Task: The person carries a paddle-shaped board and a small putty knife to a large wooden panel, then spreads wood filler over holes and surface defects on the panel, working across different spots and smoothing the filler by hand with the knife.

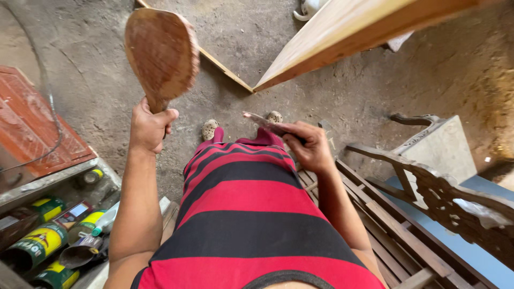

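**Paddle up, blade ready**

Above the striped shirt (251, 214), the left hand (149, 127) is closed around the handle of a wooden paddle (161, 53), lifting its flat face. The right hand (308, 144) pinches a thin blade (262, 122), pointing towards it. Cans (37, 243) stand at the left, a bench (396, 225) at the right.

bare floor (332, 107) ahead, plank (342, 37) overhanging
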